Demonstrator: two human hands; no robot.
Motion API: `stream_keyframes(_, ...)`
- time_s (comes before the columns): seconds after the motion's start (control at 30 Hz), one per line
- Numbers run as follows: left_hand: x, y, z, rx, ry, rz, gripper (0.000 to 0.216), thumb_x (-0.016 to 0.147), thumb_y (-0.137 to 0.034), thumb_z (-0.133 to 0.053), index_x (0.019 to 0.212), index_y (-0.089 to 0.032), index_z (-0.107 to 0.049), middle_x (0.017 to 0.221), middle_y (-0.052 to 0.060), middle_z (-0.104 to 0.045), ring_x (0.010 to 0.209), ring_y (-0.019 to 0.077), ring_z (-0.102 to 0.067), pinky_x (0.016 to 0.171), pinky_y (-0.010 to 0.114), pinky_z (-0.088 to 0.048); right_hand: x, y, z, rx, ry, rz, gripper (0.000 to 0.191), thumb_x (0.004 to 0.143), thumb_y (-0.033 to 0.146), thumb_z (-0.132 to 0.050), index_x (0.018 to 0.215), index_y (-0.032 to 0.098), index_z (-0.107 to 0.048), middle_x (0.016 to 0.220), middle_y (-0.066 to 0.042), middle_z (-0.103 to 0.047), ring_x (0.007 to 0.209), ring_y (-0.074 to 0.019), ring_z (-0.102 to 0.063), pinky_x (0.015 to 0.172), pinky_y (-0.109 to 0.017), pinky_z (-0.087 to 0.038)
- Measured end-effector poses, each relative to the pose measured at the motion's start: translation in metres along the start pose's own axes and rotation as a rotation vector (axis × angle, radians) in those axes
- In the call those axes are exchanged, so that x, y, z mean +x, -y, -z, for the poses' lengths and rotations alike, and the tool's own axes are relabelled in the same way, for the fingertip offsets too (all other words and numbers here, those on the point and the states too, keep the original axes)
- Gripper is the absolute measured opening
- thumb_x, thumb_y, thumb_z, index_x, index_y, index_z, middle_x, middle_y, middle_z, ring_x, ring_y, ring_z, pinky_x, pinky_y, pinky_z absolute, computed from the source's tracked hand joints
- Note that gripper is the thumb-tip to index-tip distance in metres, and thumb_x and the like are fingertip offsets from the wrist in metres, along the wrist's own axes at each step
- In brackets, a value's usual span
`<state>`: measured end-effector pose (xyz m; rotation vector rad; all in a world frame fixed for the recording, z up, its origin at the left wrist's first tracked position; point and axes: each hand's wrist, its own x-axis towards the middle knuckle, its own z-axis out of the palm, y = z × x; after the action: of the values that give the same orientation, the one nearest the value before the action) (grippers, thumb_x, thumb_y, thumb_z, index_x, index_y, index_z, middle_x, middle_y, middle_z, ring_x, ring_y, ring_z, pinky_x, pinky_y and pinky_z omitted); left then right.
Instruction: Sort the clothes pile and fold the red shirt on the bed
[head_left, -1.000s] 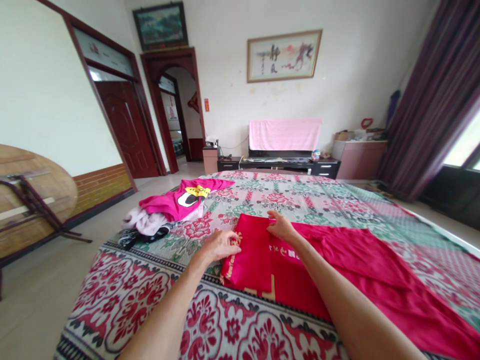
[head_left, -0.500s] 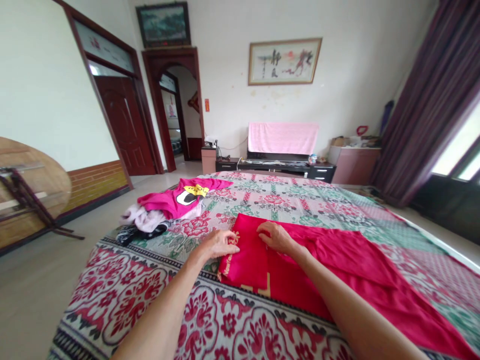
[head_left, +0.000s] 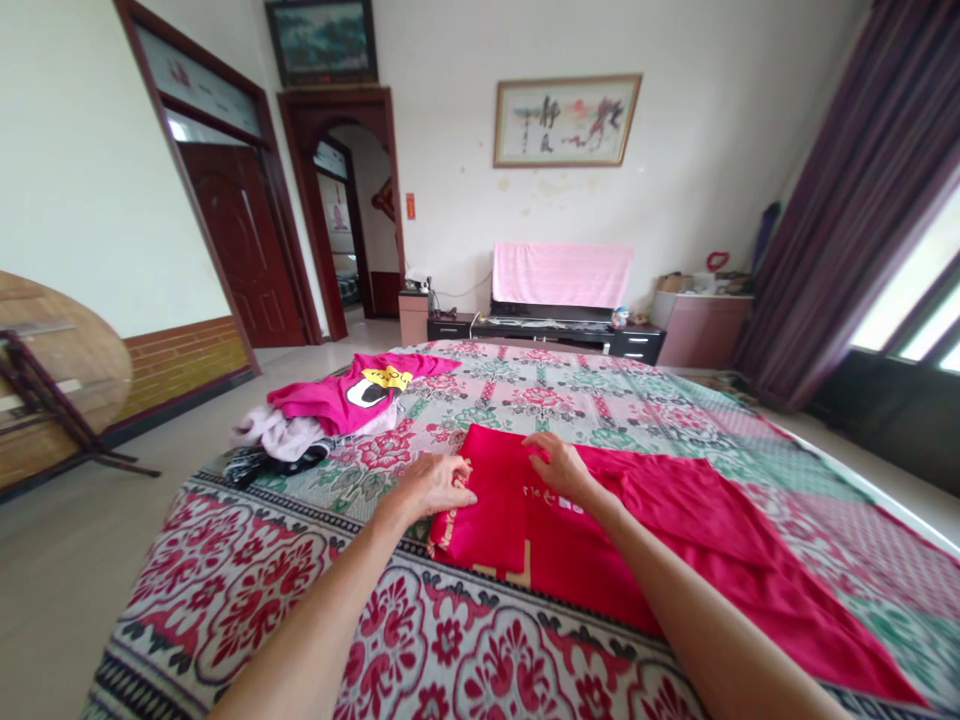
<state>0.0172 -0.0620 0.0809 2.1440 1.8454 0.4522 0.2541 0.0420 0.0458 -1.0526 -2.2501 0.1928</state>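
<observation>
A red garment (head_left: 675, 540) with white and gold print lies spread on the floral bedspread (head_left: 570, 400). Its left side is folded over into a flap (head_left: 487, 500). My left hand (head_left: 433, 484) rests on the flap's left edge, fingers curled against the cloth. My right hand (head_left: 556, 464) presses flat on the flap's upper right part, fingers spread. Neither hand lifts the cloth off the bed.
A pile of clothes with a pink printed shirt (head_left: 352, 392) on top lies at the bed's left edge. A folded round wooden table (head_left: 52, 370) leans at far left. A TV stand (head_left: 551, 330) with a pink cloth stands at the far wall. Dark curtains (head_left: 847, 210) hang right.
My right hand slid back to the right over the flap while the left hand stayed on its left edge. The view shifted slightly left.
</observation>
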Motion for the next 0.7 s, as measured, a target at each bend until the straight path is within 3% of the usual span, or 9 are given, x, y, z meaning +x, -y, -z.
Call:
stream_keyframes(0.1, -0.006, -0.025, 0.003, 0.026, -0.032, -0.130, 0.028, 0.067, -0.040, -0.065, 0.087, -0.022, -0.070, 0.077, 0.001, -0.063, 0.071, 0.0142, -0.056, 0.065, 0.023, -0.040, 0.010, -0.006, 0.001, -0.127, 0.038, -0.269, 0.028, 0.076, 0.015, -0.048, 0.097, 0.017, -0.066, 0.093, -0.006, -0.070, 0.080, -0.0156, -0.063, 0.074, -0.023, -0.045)
stream_keyframes(0.2, -0.013, -0.044, 0.006, 0.142, -0.012, -0.180, 0.027, 0.069, -0.040, -0.065, 0.089, -0.022, -0.070, 0.089, 0.005, -0.065, 0.081, 0.0195, -0.060, 0.073, 0.027, -0.043, 0.023, -0.010, -0.003, -0.177, 0.107, -0.339, 0.022, 0.077, 0.020, -0.048, 0.083, 0.018, -0.069, 0.075, -0.003, -0.070, 0.071, -0.0149, -0.062, 0.065, -0.021, -0.042)
stream_keyframes(0.33, -0.024, -0.050, 0.013, 0.380, -0.006, 0.005, 0.021, 0.075, -0.019, -0.056, 0.091, -0.017, -0.069, 0.092, 0.012, -0.066, 0.088, 0.0247, -0.061, 0.077, 0.032, -0.044, 0.037, -0.012, -0.009, -0.193, 0.167, -0.371, 0.025, 0.078, 0.027, -0.049, 0.070, 0.018, -0.070, 0.066, -0.005, -0.069, 0.065, -0.0155, -0.061, 0.058, -0.021, -0.039)
stream_keyframes(0.43, -0.028, -0.050, 0.020, 0.420, 0.012, 0.077, 0.022, 0.073, -0.013, -0.054, 0.087, -0.016, -0.070, 0.089, 0.013, -0.068, 0.089, 0.0256, -0.062, 0.076, 0.033, -0.044, 0.042, -0.009, -0.012, -0.199, 0.193, -0.390, 0.023, 0.075, 0.030, -0.053, 0.075, 0.019, -0.073, 0.072, -0.007, -0.070, 0.069, -0.0173, -0.063, 0.059, -0.022, -0.041)
stream_keyframes(0.53, -0.028, -0.055, 0.022, 0.281, 0.075, -0.056, 0.016, 0.071, -0.023, -0.060, 0.082, -0.020, -0.071, 0.081, 0.008, -0.068, 0.082, 0.0228, -0.062, 0.070, 0.029, -0.043, 0.042, -0.005, -0.011, -0.202, 0.200, -0.407, 0.024, 0.071, 0.027, -0.056, 0.086, 0.021, -0.074, 0.083, -0.008, -0.072, 0.075, -0.0191, -0.064, 0.061, -0.023, -0.043)
stream_keyframes(0.63, -0.027, -0.064, 0.018, 0.094, 0.231, -0.237, 0.020, 0.066, -0.037, -0.067, 0.079, -0.023, -0.072, 0.069, 0.002, -0.067, 0.068, 0.0165, -0.059, 0.061, 0.024, -0.040, 0.041, -0.002, -0.011, -0.192, 0.191, -0.421, 0.029, 0.070, 0.025, -0.055, 0.092, 0.022, -0.074, 0.086, -0.007, -0.072, 0.077, -0.0191, -0.064, 0.062, -0.024, -0.043)
stream_keyframes(0.7, -0.027, -0.069, 0.012, 0.065, 0.329, -0.283, 0.026, 0.060, -0.042, -0.070, 0.078, -0.023, -0.072, 0.065, 0.000, -0.065, 0.061, 0.0142, -0.056, 0.055, 0.022, -0.037, 0.041, -0.001, -0.011, -0.173, 0.184, -0.423, 0.029, 0.069, 0.023, -0.054, 0.091, 0.023, -0.074, 0.084, -0.005, -0.072, 0.076, -0.0176, -0.064, 0.061, -0.022, -0.042)
